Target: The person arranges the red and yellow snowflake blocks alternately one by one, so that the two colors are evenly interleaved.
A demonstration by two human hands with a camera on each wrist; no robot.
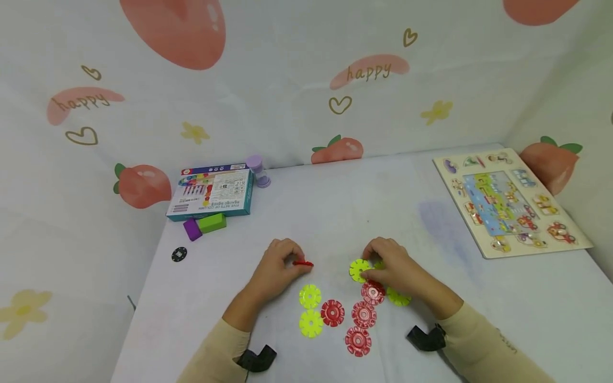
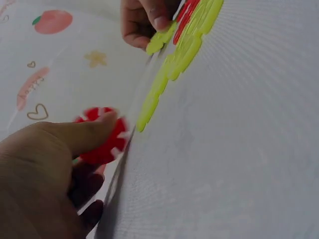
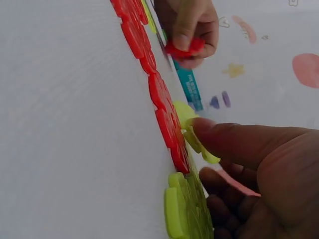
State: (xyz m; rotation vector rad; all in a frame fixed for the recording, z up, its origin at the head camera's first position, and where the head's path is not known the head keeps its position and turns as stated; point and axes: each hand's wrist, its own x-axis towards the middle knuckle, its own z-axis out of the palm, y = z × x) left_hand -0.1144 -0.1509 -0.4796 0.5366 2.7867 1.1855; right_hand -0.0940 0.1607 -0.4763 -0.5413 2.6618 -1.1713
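Observation:
In the head view my left hand (image 1: 275,268) pinches a red notched plastic disc (image 1: 303,263), seen nearly edge-on; its round face shows in the left wrist view. My right hand (image 1: 394,268) pinches a yellow-green notched disc (image 1: 356,270) between thumb and finger. Below that disc runs a slanting row of red discs (image 1: 364,315). Another yellow-green disc (image 1: 399,297) lies under the right wrist, and one more is mostly hidden by the fingers. Between the hands, nearer the body, two yellow-green discs (image 1: 311,323) sit beside a single red disc (image 1: 332,313).
At the back left lie a teal-edged box (image 1: 213,192), a purple sand timer (image 1: 259,171), a green block (image 1: 212,223) and a purple block (image 1: 192,230). A black round chip (image 1: 179,254) is nearer. A wooden picture puzzle board (image 1: 510,205) rests at the right.

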